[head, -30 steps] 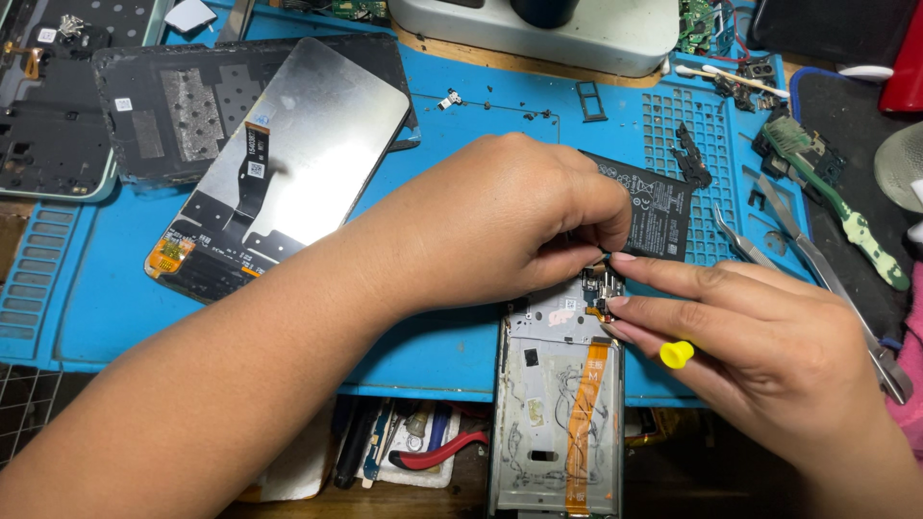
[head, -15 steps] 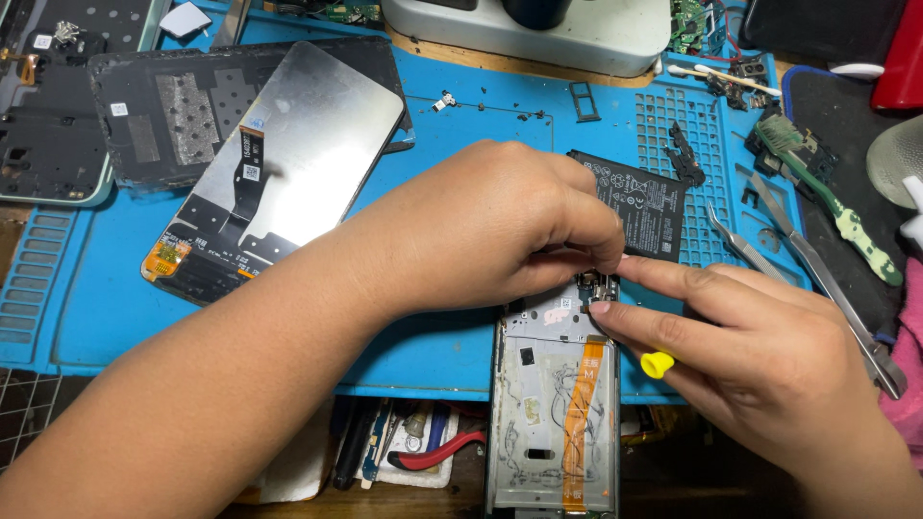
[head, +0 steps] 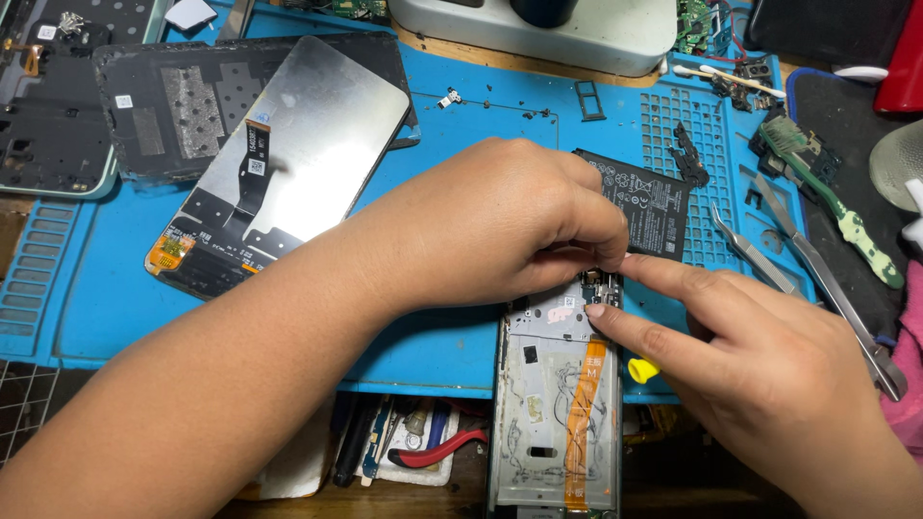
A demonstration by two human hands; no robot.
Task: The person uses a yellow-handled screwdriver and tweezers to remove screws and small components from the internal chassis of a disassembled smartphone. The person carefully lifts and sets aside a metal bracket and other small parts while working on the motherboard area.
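An opened phone frame (head: 553,423) with an orange flex cable lies at the mat's near edge, hanging over it. My left hand (head: 490,226) reaches across from the left, its fingertips pinched on the small parts at the frame's top end. Coming in from the right, my right hand (head: 760,365) has two fingers stretched out. One fingertip rests on the frame's top plate and the other touches the left fingertips. A yellow-capped tool (head: 642,369) is tucked under the right palm; only its cap shows. What the fingers pinch is hidden.
A black battery (head: 649,207) lies just behind the hands on the blue mat (head: 433,327). A detached screen (head: 288,163) and back cover (head: 163,106) lie at the left. Tweezers (head: 745,250), a metal pry tool (head: 827,288) and a green circuit board (head: 827,197) lie at the right. Red-handled pliers (head: 437,450) sit below the mat.
My right fingers have slid slightly left and down onto the frame's top plate. My left hand stays pinched at the same spot.
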